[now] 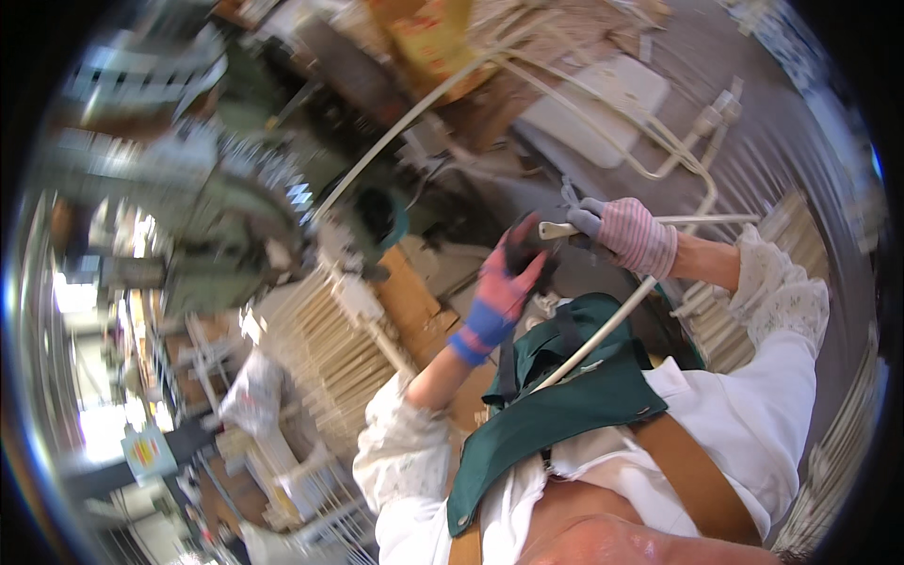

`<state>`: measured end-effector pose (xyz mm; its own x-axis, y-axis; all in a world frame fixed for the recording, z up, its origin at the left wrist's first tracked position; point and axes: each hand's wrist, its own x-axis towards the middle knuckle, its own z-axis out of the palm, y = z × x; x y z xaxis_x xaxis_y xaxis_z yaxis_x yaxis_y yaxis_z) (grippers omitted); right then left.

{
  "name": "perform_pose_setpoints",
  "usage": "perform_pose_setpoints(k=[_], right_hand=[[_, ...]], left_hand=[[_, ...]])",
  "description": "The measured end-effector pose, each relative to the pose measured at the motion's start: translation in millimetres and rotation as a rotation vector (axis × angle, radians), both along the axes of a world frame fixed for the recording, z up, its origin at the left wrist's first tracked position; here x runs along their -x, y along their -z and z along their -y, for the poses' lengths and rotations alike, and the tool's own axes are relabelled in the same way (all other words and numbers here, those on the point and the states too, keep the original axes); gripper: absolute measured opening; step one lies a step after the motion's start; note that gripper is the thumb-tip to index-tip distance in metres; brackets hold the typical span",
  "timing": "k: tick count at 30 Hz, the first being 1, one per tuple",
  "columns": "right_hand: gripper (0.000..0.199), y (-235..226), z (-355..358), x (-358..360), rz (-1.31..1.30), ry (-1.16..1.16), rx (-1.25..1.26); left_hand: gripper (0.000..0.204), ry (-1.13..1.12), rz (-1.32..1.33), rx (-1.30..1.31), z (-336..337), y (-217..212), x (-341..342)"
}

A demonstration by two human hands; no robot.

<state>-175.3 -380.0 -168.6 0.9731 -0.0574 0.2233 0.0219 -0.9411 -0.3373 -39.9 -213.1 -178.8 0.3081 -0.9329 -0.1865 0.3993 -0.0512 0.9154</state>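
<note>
My right hand [633,235], in a pink-striped glove with grey fingers, is closed around a cream-coloured tube [716,219]. One flattened end of this tube sticks out past the fingers toward my left hand. My left hand [504,287] wears a pink and blue glove with dark fingers. Its fingers are bent close to the tube's end, but blur and the dark fabric hide whether they touch it. A second cream tube [598,342] slants below my right hand, across the front of my green apron [556,414].
A bent cream tubular frame [650,169] spans the area beyond my hands, beside a white panel [603,108]. Stacked cream tubes [325,353] lie at left, others [796,235] at right. Green machinery [226,240] stands far left. A yellow sack [428,38] lies at the top.
</note>
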Motion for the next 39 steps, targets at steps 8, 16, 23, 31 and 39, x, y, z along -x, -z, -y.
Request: perform_pose_setpoints(k=[8,16,23,31,39], right_hand=[[0.055,12,31,-80,-0.275,-0.254,-0.601],[0.042,4,42,-154,0.340,-0.267,0.380],[0.041,7,33,-187,0.457,-0.324,0.411],[0.052,33,61,-199,0.206,-0.421,0.488],[0.035,114,255,-165,-0.171,0.928,0.713]], left_hand=[[0.010,-0.803,-0.133,0.042,-16,22,-59],[0.029,-0.878,-0.313,0.115,-54,35,-123],[0.015,-0.934,-0.268,0.072,-53,40,-167],[0.022,-0.837,-0.397,-0.013,-42,71,-187],[0.022,-0.787,-0.473,0.079,-44,82,-195]])
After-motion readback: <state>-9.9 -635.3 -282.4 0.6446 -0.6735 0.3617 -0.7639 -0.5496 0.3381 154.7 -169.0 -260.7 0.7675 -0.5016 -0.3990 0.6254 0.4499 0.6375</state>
